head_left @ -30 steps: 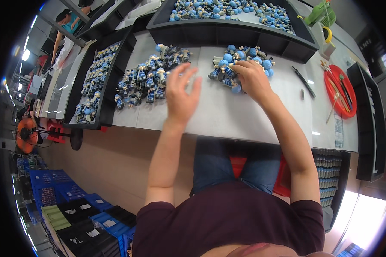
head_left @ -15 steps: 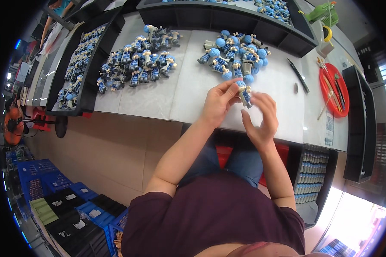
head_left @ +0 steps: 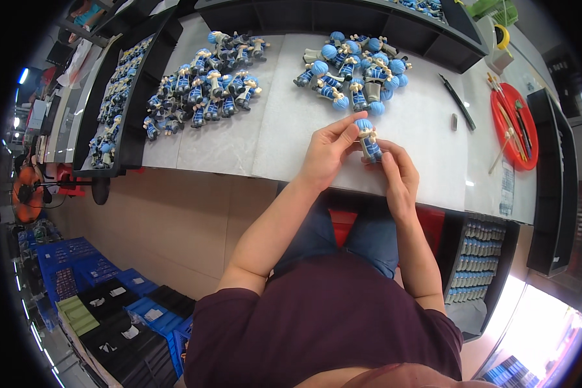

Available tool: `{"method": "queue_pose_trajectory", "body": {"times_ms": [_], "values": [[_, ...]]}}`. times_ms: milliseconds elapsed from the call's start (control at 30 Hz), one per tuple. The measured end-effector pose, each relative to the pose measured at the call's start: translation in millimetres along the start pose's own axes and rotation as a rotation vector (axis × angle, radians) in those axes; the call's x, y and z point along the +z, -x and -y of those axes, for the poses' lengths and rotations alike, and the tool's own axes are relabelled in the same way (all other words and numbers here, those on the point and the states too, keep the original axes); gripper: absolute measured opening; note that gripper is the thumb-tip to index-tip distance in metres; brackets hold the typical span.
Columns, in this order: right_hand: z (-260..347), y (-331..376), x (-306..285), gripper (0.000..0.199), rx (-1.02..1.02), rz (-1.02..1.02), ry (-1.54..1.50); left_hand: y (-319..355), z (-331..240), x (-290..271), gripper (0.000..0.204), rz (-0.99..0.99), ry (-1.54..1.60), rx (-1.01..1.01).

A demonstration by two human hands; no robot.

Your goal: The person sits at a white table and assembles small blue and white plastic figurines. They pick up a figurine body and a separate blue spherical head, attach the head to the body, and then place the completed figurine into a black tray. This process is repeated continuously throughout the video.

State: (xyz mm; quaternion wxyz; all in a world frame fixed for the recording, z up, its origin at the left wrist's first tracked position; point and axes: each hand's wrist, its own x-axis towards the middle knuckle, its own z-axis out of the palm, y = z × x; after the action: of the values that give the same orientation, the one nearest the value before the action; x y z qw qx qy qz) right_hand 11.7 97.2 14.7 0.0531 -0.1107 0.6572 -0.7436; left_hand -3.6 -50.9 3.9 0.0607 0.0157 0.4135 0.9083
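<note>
A small figurine (head_left: 370, 143) with light-blue hair and a blue-and-cream outfit is held upright between my two hands above the near part of the white table. My left hand (head_left: 328, 152) pinches it by the head, thumb and forefinger closed at its side. Around its lower body, the fingers and thumb of my right hand (head_left: 399, 176) are closed as well. Just beyond lies a heap of similar blue-haired figurines (head_left: 355, 68). Farther left, a larger pile of figurines (head_left: 204, 84) in dark-blue outfits is spread on the table (head_left: 275, 123).
Black trays hold figurines at the left (head_left: 134, 116), along the back (head_left: 343, 22) and below the table at right (head_left: 452, 258). A black pen (head_left: 456, 101) and a small grey piece (head_left: 454, 121) lie right of the heap. Brushes rest in a red dish (head_left: 529, 145).
My right hand, with fingers apart beside the figurine before, has closed on its lower body. My left hand keeps its pinch. The whole view has shifted slightly.
</note>
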Motion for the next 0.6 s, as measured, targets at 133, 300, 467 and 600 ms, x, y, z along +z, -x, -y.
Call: {"method": "queue_pose_trajectory", "body": {"times_ms": [133, 300, 467, 600], "values": [[0.4, 0.3, 0.2, 0.027, -0.006, 0.007, 0.012, -0.3, -0.2, 0.2, 0.031, -0.008, 0.009, -0.018], [-1.0, 0.2, -1.9, 0.027, -0.017, 0.040, 0.016, 0.2, -0.1, 0.7, 0.031, -0.007, 0.002, -0.013], [-1.1, 0.3, -3.1, 0.026, -0.020, 0.067, 0.013, 0.3, 0.9, 0.1, 0.031, -0.001, -0.013, 0.004], [-3.2, 0.5, -3.5, 0.026, -0.027, 0.079, -0.003, 0.4, 0.9, 0.3, 0.030, 0.004, -0.011, 0.006]]}}
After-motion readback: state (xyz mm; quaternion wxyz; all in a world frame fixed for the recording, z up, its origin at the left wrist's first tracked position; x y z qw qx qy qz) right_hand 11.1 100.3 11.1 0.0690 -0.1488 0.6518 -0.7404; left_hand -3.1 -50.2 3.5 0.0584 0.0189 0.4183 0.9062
